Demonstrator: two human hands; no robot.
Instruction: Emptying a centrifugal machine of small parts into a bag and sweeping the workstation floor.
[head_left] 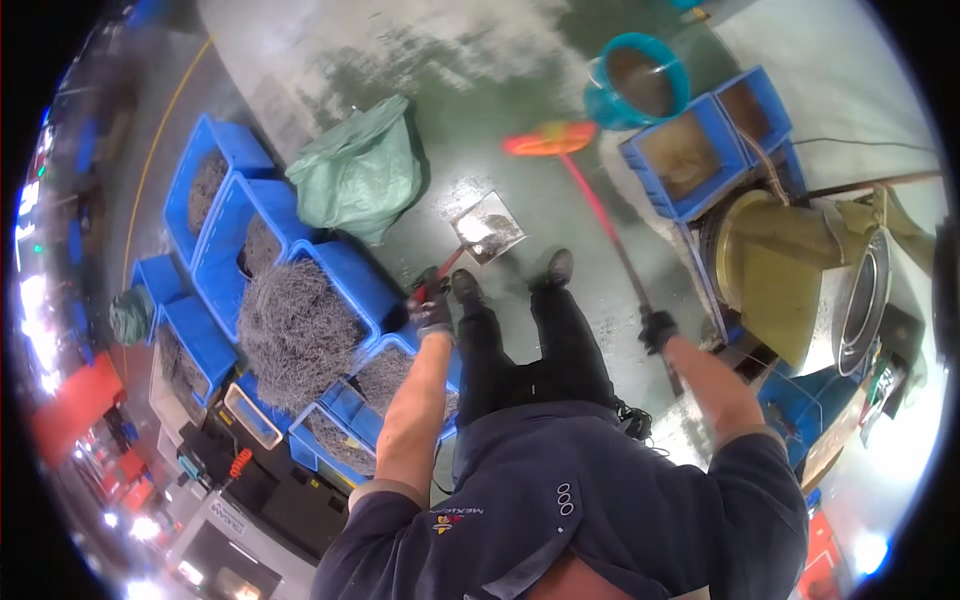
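Note:
My left hand (432,312), in a dark glove, grips the red handle of a metal dustpan (487,227) that rests on the wet green floor in front of my feet. My right hand (656,328), also gloved, holds the long red shaft (600,215) of a broom. Its orange-red head (550,138) lies on the floor beyond the dustpan. My dark shoes (465,285) stand just behind the pan.
Blue bins (340,265) heaped with grey metal wire pieces line my left side. A green sack (360,170) lies past them. A teal bucket (636,80), more blue crates (690,150) and a yellowish drum machine (800,270) stand to the right.

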